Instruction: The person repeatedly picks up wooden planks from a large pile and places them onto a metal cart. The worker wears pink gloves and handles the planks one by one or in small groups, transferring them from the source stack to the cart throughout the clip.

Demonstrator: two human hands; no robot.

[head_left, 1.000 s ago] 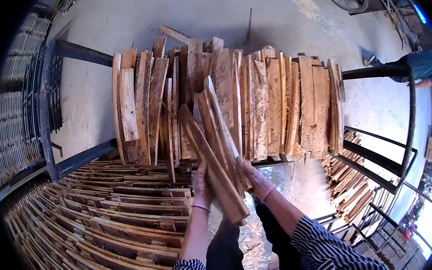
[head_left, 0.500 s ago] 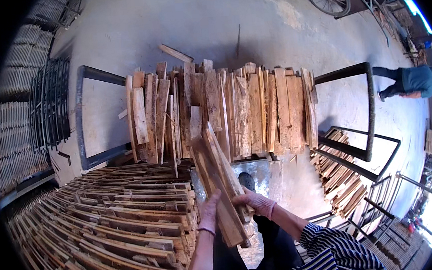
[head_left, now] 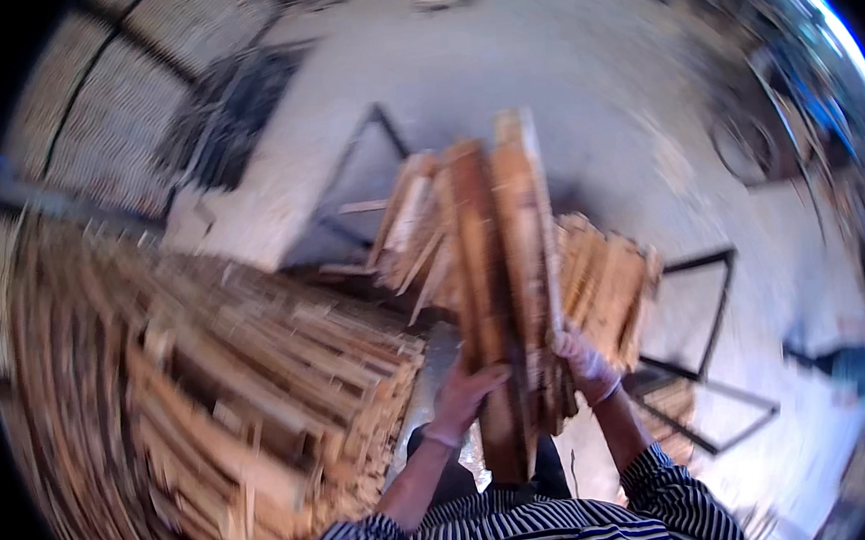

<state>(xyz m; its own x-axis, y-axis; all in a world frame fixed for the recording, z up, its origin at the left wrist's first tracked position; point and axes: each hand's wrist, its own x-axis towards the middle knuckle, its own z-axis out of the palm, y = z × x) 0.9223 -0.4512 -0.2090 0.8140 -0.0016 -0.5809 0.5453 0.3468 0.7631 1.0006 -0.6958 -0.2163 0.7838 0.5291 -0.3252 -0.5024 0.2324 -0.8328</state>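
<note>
Several rough wooden boards stand out in front of my body, their far ends raised over the row of planks. My left hand grips them low on the left side, the thumb lying across the wood. On the right side, my right hand is closed around the boards' edges. A gap runs between the two groups of boards toward the top. Behind them, a row of planks lies side by side within a black metal frame; its middle is hidden by the held boards.
A large pile of stacked boards fills the left. At the right are more boards by the frame, a blurred person and a cart wheel. Dark metal racks stand at the far left.
My hands have lifted the boards and spread apart to either side of them; more boards are now held. The view has swung left, so the plank row appears tilted and blurred.
</note>
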